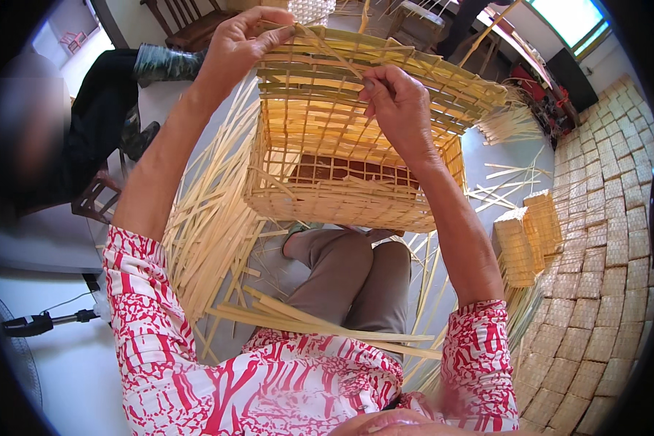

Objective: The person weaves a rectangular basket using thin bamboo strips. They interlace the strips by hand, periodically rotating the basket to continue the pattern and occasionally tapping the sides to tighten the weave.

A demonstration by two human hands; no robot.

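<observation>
In front of me, above my knees, is a rectangular openwork basket point(341, 207) woven from pale bamboo strips, with a greener woven panel point(443, 83) rising at its far side. My left hand point(251, 43) is closed at the panel's upper left edge, thumb and fingers pinching the rim. A thin bamboo strip point(330, 49) slants from there down to my right hand point(400, 105), whose thumb and forefinger are pinched on its end before the panel. Loose strips point(305, 320) lie across my lap. Through the weave, something reddish-brown shows under the basket.
A heap of long bamboo strips point(214, 218) covers the floor at left. Small woven baskets point(527, 236) stand at right, beside a tall stack of woven pieces point(596, 254). Another person in dark trousers point(105, 102) sits at left. A fan point(22, 356) stands lower left.
</observation>
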